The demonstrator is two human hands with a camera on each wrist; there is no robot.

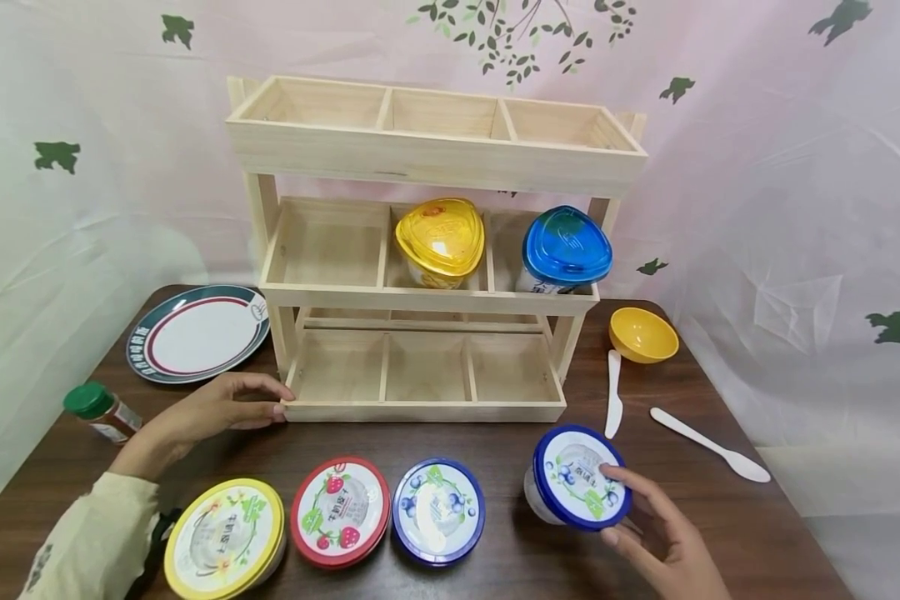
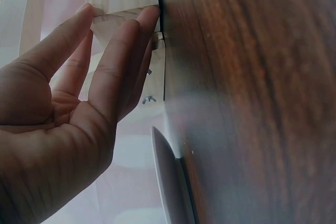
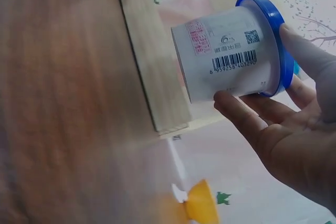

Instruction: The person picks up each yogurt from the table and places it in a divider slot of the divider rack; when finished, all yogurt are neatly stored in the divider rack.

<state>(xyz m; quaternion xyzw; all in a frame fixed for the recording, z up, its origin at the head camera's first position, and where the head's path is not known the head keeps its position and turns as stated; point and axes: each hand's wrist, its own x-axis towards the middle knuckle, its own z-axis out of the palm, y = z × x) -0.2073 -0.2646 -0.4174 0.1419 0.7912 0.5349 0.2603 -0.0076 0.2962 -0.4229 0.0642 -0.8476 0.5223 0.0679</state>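
Note:
My right hand (image 1: 663,533) holds a white tub with a blue lid (image 1: 581,479) printed with blueberries. The right wrist view shows the tub (image 3: 226,51) side-on, raised off the table, barcode visible, thumb at the lid and fingers along the side. At the front left corner of the wooden shelf (image 1: 427,412), my left hand (image 1: 221,408) pinches the bottom tier's end between thumb and fingers (image 2: 121,61). Along the table's front stand a yellow-lidded tub (image 1: 225,537), a red-lidded tub (image 1: 341,512) and another blue-lidded tub (image 1: 438,512).
On the middle tier sit a yellow tub (image 1: 441,242) and a blue tub (image 1: 567,250). A plate (image 1: 198,333) and a green-capped jar (image 1: 103,411) are at left. To the right lie a yellow bowl (image 1: 643,336), a white knife (image 1: 613,396) and a white spoon (image 1: 708,444).

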